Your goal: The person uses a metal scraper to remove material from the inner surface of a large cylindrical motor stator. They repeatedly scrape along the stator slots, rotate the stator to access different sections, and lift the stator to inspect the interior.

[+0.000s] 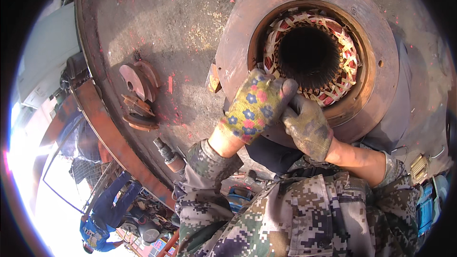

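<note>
In front of me an electric motor stator stands on end, its wide steel flange facing up. Inside its bore, a ring of copper windings is bound with pale lacing tape around a dark central hole. My left hand, in a flower-patterned knit glove, is at the near left edge of the windings, with its fingertips partly hidden. Close against it, my right hand wears a dirty glove and has its fingers curled in over the near rim. Whether either hand pinches a strand or tape cannot be made out.
Left on the stained floor lie rusty half-round metal pieces and a cylindrical tool. A small block sits against the flange. Tan strips and a blue object are at right. Another person is beyond the rusty beam.
</note>
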Demonstrator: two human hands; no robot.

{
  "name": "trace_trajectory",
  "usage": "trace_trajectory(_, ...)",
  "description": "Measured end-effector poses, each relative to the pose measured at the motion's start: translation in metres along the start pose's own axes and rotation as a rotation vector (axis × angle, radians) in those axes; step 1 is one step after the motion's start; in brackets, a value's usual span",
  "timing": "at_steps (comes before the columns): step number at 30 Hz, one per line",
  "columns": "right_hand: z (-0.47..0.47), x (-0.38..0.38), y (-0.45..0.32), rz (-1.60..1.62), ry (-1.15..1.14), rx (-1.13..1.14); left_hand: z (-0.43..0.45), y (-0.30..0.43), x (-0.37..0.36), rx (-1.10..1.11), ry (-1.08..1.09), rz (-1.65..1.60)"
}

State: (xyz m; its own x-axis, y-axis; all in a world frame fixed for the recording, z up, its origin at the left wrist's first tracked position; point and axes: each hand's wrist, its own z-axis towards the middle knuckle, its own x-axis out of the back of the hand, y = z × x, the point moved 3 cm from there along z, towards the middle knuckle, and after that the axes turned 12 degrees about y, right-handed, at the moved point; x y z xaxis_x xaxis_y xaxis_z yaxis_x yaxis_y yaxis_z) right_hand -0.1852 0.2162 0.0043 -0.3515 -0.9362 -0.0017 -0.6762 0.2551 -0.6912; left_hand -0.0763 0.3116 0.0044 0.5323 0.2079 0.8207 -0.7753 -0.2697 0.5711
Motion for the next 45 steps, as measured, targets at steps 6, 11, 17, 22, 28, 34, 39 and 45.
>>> trace_trajectory(6,0.036,-0.007,-0.002,0.085,0.1,0.1,0.012,-0.05,-0.006,0.129,-0.012,-0.138)
trace_trajectory(11,0.037,0.021,-0.025,0.268,0.059,0.169,0.039,-0.011,0.051,-0.112,0.298,0.224)
trace_trajectory(17,0.035,0.117,-0.06,0.156,0.456,0.593,-0.007,-0.027,0.1,-0.001,0.525,0.351)
trace_trajectory(22,0.05,0.14,-0.025,-0.173,0.664,0.695,-0.065,-0.011,0.019,0.116,0.005,0.403)
trace_trajectory(28,0.06,0.142,-0.029,-0.454,0.613,0.99,-0.087,0.068,-0.03,0.241,0.331,-0.019)
trace_trajectory(34,0.07,0.139,-0.043,-0.465,0.545,1.038,-0.108,0.084,-0.028,0.481,0.822,0.097)
trace_trajectory(39,0.078,0.141,-0.048,-0.342,0.385,1.015,-0.085,-0.009,0.011,0.736,1.076,0.27)
trace_trajectory(45,0.017,0.109,-0.033,-0.589,-0.276,0.718,-0.054,-0.092,0.025,1.268,0.457,0.297)
